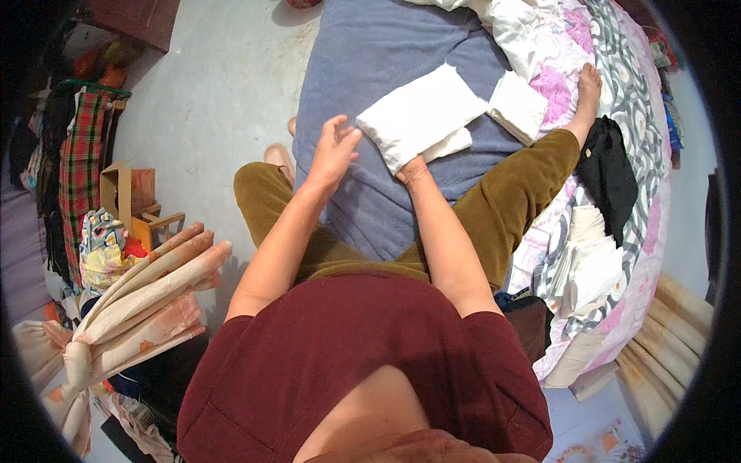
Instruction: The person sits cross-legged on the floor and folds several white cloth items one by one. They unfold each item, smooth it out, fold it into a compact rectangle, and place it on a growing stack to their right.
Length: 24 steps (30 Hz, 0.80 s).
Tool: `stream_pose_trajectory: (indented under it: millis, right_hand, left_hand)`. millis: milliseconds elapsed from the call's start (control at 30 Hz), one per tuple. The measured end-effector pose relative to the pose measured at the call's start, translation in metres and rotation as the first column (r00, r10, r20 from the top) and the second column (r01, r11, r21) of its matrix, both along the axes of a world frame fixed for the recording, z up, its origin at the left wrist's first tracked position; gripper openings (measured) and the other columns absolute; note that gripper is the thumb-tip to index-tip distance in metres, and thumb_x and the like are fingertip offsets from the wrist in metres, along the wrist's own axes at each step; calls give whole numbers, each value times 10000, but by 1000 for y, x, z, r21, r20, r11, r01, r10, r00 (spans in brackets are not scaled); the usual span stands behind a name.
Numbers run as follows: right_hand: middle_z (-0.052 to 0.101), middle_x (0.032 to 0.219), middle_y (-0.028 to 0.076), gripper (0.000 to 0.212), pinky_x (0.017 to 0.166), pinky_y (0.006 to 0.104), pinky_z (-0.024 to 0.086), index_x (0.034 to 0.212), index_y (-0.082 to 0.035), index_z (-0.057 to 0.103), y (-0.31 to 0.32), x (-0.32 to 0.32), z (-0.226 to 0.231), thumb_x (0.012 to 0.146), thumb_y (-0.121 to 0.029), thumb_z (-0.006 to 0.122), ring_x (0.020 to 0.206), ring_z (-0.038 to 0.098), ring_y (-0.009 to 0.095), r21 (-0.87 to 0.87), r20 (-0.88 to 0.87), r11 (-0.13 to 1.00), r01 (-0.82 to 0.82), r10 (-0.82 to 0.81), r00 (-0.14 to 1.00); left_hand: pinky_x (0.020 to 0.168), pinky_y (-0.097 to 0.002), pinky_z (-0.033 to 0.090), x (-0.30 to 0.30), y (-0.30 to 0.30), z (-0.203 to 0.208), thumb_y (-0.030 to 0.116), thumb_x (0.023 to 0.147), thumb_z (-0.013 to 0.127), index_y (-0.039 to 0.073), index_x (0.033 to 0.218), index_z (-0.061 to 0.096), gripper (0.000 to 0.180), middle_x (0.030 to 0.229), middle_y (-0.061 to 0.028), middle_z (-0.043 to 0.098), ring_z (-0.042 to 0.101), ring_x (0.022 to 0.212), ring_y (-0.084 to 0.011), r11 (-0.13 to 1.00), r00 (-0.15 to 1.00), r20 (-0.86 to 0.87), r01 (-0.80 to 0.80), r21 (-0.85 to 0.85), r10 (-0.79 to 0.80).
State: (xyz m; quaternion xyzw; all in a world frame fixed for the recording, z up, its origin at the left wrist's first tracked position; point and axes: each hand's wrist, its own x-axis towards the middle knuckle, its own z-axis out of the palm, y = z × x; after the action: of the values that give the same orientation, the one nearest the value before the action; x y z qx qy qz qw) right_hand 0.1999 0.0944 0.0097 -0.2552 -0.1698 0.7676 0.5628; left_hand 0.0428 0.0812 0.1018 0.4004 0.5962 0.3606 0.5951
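A folded white cloth (421,112) lies over the blue-grey blanket in front of me. My right hand (414,171) is at its near edge, gripping it with the fingers hidden under the fabric. A smaller white fold (450,145) pokes out beneath the cloth's right side. To the left, my left hand (336,154) is raised beside the cloth's corner, fingers apart and slightly bent, holding nothing. Another folded white cloth (517,107) rests just to the right, by my bare foot (590,89).
The blue-grey blanket (347,62) covers the bed between my legs. Black clothing (610,177) and a pile of white cloths (588,270) lie on the patterned bedding at right. At left are a knotted curtain (147,293), a cardboard box (116,189) and a small wooden stool (158,224).
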Motion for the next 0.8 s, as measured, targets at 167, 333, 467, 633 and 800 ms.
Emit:
stream_pose_trajectory:
  millis: [167,333,467,633,800]
  right_hand:
    - [617,1115,104,321,870,338,511,1205,-29,565,-12,-1,-3,945,-216,568,1011,602,211,22,172,999,-39,35,985]
    - [599,1133,81,349,825,329,525,1224,-33,541,-27,-24,15,923,-195,612,1002,601,198,-35,107,985,168,-164,981]
    - [546,1259,97,439,940,338,487,1320,-30,459,-31,-24,4,937,-198,593,1122,558,217,-82,226,987,141,-119,967]
    - [565,1233,82,416,916,321,492,1304,-25,473,-41,-30,-12,932,-165,595,1093,576,212,-43,421,994,96,-69,904]
    - [545,1264,78,397,946,364,470,1288,-52,484,-32,11,-12,952,-246,570,1162,533,223,-86,319,986,144,-110,941]
  left_hand:
    - [976,-417,461,7,-10,-35,352,970,540,19,1404,318,590,1358,-186,446,491,1216,-302,961,889,441,4,-277,124]
    - [1023,-442,416,17,-3,-52,355,983,509,44,1333,429,475,1303,-117,524,503,1209,-257,962,693,696,17,-274,186]
    - [1016,-444,429,23,-5,-64,311,984,515,37,1307,464,427,1264,-112,559,528,1182,-261,962,678,700,-45,-268,227]
    - [1006,-437,448,19,-3,-76,188,969,543,15,1298,463,381,1252,-119,570,552,1158,-262,962,644,726,-62,-265,241]
    - [993,-414,472,19,-4,-79,77,956,535,1,1301,452,362,1261,-129,565,565,1147,-261,949,719,628,-149,-278,297]
